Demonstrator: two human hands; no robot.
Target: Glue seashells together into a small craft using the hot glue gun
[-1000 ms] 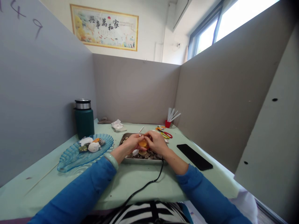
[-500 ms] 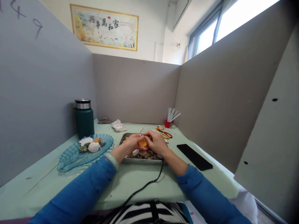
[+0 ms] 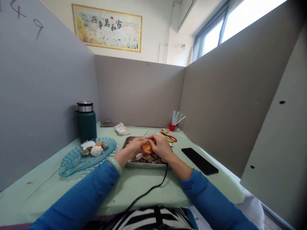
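Over a metal tray (image 3: 146, 165) of shells, my two hands meet around an orange shell (image 3: 146, 146). My left hand (image 3: 136, 147) is closed on the shell from the left, a pale green bangle on its wrist. The fingers of my right hand (image 3: 160, 147) are bent and pinched at the shell's upper right side; whether they hold a smaller piece there is hidden. Brown and white shells (image 3: 146, 157) fill the tray beneath the hands. A black cord (image 3: 153, 187) runs from the tray's right front corner toward my lap.
A blue ribbed dish (image 3: 79, 166) with several shells stands at the left, a green flask (image 3: 86, 124) behind it. To the right lie a black phone (image 3: 199, 160) and scissors (image 3: 170, 138). A red cup (image 3: 172, 127) of white sticks stands at the back. Grey partitions (image 3: 141, 92) enclose the table.
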